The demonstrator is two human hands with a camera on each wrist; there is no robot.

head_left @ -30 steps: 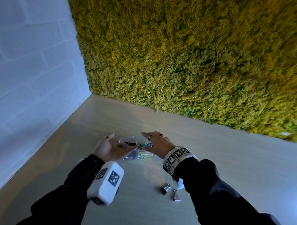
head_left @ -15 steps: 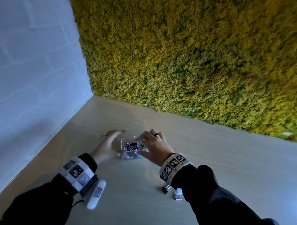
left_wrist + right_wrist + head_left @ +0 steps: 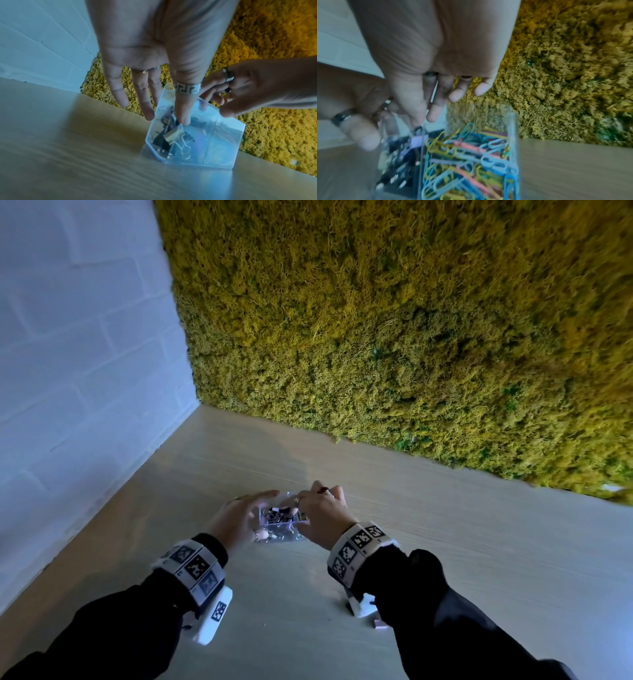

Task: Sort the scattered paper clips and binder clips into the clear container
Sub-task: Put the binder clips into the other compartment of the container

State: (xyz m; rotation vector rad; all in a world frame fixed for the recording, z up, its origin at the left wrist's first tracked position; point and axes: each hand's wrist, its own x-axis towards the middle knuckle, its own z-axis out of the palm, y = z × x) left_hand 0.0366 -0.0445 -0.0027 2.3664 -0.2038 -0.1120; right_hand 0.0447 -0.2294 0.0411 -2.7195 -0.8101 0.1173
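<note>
The clear container point(image 3: 284, 534) stands on the wooden table point(image 3: 445, 542) between my two hands. It has two compartments: coloured paper clips point(image 3: 471, 155) fill the right one and binder clips point(image 3: 399, 162) the left one. My left hand point(image 3: 239, 515) lies against its left side with straight, spread fingers, and the ringed thumb point(image 3: 183, 111) rests on the container point(image 3: 219, 148) over the binder clips point(image 3: 171, 136). My right hand point(image 3: 322, 508) arches over the far rim, with its thumb and forefinger point(image 3: 435, 112) curled onto that rim. A pink binder clip point(image 3: 380, 624) lies loose by my right forearm.
A yellow-green moss wall point(image 3: 411, 337) runs along the table's far edge, and a white brick wall point(image 3: 68, 371) closes the left side. The bare tabletop stretches away to the right of the container.
A second ago coloured paper clips lay on the table beside the container between my open hands; none show there now. My left palm turned over and came against the container. My right hand's fingers curled onto its rim.
</note>
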